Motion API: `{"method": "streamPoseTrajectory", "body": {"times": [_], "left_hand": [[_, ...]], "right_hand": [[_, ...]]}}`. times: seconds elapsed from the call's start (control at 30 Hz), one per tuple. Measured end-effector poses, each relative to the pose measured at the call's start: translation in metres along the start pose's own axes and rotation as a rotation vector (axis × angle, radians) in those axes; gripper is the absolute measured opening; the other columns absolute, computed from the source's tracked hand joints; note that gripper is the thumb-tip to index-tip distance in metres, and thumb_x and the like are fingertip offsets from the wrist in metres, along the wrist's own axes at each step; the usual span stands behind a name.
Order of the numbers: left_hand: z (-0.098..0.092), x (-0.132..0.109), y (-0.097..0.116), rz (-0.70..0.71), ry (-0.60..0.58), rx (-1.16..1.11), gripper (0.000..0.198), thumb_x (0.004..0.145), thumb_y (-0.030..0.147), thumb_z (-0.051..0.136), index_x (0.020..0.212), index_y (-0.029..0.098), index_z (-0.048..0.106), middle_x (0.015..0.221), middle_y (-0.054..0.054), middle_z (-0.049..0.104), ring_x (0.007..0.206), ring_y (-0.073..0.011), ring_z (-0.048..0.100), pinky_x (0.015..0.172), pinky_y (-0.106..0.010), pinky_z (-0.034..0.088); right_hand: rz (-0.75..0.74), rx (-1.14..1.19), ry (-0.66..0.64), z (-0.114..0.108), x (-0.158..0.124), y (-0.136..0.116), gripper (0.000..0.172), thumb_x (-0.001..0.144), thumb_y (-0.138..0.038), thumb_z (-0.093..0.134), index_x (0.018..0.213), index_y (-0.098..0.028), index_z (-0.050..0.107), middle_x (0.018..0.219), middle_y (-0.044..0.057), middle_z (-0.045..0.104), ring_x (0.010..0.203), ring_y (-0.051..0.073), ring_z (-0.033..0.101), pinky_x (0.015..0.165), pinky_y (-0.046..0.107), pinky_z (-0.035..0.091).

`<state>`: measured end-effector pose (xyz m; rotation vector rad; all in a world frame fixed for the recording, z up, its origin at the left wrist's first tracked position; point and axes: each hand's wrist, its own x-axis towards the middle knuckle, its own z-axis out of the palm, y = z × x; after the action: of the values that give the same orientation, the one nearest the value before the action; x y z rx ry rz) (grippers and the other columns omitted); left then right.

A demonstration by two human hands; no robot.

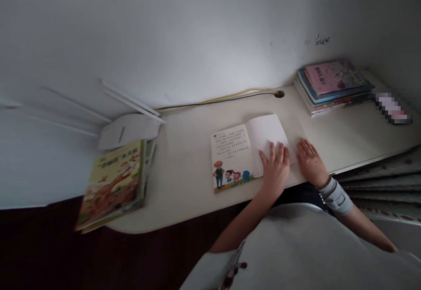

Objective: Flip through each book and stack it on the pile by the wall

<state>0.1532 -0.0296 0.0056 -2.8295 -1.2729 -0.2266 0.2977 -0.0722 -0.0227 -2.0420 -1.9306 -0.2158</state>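
Note:
An open picture book [245,147] lies on the pale desk [184,171], its left page printed with text and cartoon figures, its right page blank white. My left hand [275,169] rests flat on the lower right page, fingers stretched out. My right hand [309,160] lies flat on the desk just right of the book, fingers spread, a grey band around its wrist. Neither hand holds anything.
A stack of picture books [113,185] sits at the desk's left end, partly over the edge, with a white device [128,130] behind it. Another book stack [333,86] stands at the back right. A yellow cable [223,98] runs along the wall to a desk hole [279,93].

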Motion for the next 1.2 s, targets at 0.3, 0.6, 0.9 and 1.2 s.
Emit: {"method": "streamPoseTrajectory", "body": {"times": [0.3, 0.6, 0.9, 1.2], "left_hand": [[-0.003, 0.002, 0.006, 0.035, -0.042, -0.015, 0.045, 0.096, 0.020, 0.029, 0.137, 0.015, 0.046, 0.149, -0.013, 0.039, 0.140, -0.0362, 0.028, 0.102, -0.073, 0.028], [0.001, -0.007, 0.005, 0.058, -0.028, -0.033, 0.047, 0.095, 0.018, 0.030, 0.141, 0.014, 0.040, 0.151, -0.013, 0.034, 0.141, -0.0350, 0.025, 0.103, -0.073, 0.025], [-0.002, -0.005, 0.006, 0.031, -0.043, -0.055, 0.046, 0.094, 0.019, 0.031, 0.137, 0.015, 0.046, 0.147, -0.014, 0.040, 0.140, -0.0358, 0.028, 0.104, -0.073, 0.023], [-0.006, 0.005, 0.015, 0.003, -0.026, -0.058, 0.046, 0.092, 0.015, 0.032, 0.135, 0.013, 0.048, 0.147, -0.015, 0.041, 0.139, -0.0411, 0.025, 0.101, -0.075, 0.024]], "right_hand": [[0.030, 0.087, -0.001, 0.000, 0.000, -0.001, 0.044, 0.094, -0.018, 0.033, 0.133, -0.002, 0.047, 0.136, 0.024, 0.051, 0.133, 0.028, 0.042, 0.106, 0.047, 0.038], [0.029, 0.016, -0.028, -0.003, -0.002, -0.001, 0.042, 0.094, -0.016, 0.035, 0.131, -0.003, 0.050, 0.139, 0.024, 0.047, 0.134, 0.030, 0.039, 0.106, 0.048, 0.036], [0.032, 0.045, -0.013, 0.000, -0.001, 0.004, 0.042, 0.092, -0.011, 0.032, 0.128, -0.003, 0.053, 0.135, 0.022, 0.052, 0.131, 0.027, 0.044, 0.106, 0.044, 0.039], [0.091, 0.168, 0.032, 0.003, -0.002, 0.009, 0.050, 0.088, -0.007, 0.030, 0.136, -0.005, 0.045, 0.133, 0.021, 0.055, 0.130, 0.026, 0.046, 0.106, 0.048, 0.040]]}}
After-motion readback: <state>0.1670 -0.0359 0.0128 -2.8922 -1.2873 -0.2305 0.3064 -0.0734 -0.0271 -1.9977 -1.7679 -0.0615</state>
